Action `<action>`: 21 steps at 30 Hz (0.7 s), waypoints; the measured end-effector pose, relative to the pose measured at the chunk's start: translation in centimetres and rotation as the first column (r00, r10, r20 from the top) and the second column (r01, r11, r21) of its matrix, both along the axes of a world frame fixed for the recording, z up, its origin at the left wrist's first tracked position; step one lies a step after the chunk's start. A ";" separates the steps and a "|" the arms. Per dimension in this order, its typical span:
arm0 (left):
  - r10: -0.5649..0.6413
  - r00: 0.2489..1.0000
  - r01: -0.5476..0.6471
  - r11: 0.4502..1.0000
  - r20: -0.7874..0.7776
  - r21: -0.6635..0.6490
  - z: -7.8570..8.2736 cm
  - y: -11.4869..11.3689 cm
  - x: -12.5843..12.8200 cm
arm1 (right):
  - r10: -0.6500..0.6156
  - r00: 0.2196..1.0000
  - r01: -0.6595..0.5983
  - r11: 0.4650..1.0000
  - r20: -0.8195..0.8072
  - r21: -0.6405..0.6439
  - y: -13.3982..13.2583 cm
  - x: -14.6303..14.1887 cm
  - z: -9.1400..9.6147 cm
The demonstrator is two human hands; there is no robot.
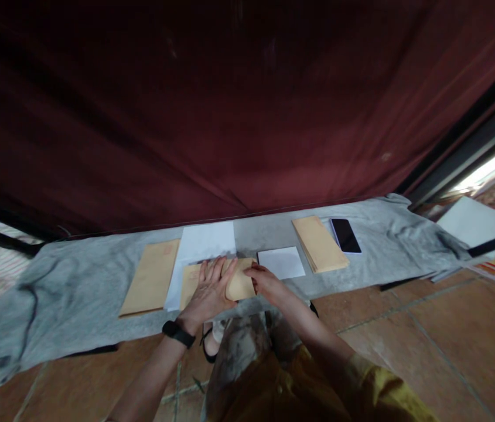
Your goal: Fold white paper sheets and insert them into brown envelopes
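Note:
A tan paper envelope [241, 282] lies in front of me, partly on a white sheet of paper [205, 239]. My left hand [212, 293] rests flat across the envelope, fingers spread, and hides its middle. At the right end of the envelope, my right hand [265, 282] grips the edge with bent fingers; whether fingertips reach inside is hard to tell. Just beyond that hand is a small stack of white paper [282, 262]. Tan envelopes [149, 280] lie to the left, and another tan stack [320, 245] lies to the right.
A grey cloth [84, 281] covers the long narrow surface. Right of the envelope stack lies a dark-screened phone [346, 235]. A dark red fabric [247, 129] rises directly behind. Tiled floor [374, 328] shows in front, with a white item [475, 221] at far right.

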State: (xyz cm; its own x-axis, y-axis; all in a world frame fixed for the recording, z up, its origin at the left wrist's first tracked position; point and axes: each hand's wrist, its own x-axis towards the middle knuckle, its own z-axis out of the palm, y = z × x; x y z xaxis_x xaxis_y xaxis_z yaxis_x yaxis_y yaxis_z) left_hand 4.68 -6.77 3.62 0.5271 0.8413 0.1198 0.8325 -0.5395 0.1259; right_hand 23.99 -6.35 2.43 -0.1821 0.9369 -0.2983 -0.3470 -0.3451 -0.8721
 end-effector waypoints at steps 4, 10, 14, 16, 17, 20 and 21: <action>0.010 1.000 -0.011 1.000 -0.025 -0.019 0.1 0.6 -0.2 | 0.040 0.995 -0.050 0.993 -0.096 -0.106 1.0 -0.7 -0.4; 0.044 0.997 -0.053 0.985 -0.061 -0.163 0.1 2.1 -1.0 | -0.092 0.996 0.092 0.996 -0.005 0.015 0.7 1.3 -0.5; 0.064 0.996 -0.076 0.973 -0.064 -0.217 -0.6 2.9 -1.5 | -0.270 0.860 0.126 0.934 0.432 0.333 -0.3 5.6 -1.5; 0.067 0.995 -0.082 0.966 -0.071 -0.247 -0.6 3.2 -1.5 | -0.322 0.737 0.004 0.882 0.595 0.472 -0.7 7.6 -2.4; 0.068 0.994 -0.087 0.960 -0.081 -0.265 -0.6 3.3 -1.4 | -0.324 0.677 -0.077 0.862 0.661 0.502 -0.9 8.4 -2.9; 0.068 0.990 -0.107 0.937 -0.127 -0.332 -0.3 3.7 -1.0 | -0.343 0.488 -0.290 0.804 0.803 0.520 -0.9 9.5 -4.3; 0.070 0.987 -0.117 0.928 -0.142 -0.353 -0.2 3.8 -0.8 | -0.357 0.426 -0.343 0.787 0.831 0.513 -0.8 9.5 -4.7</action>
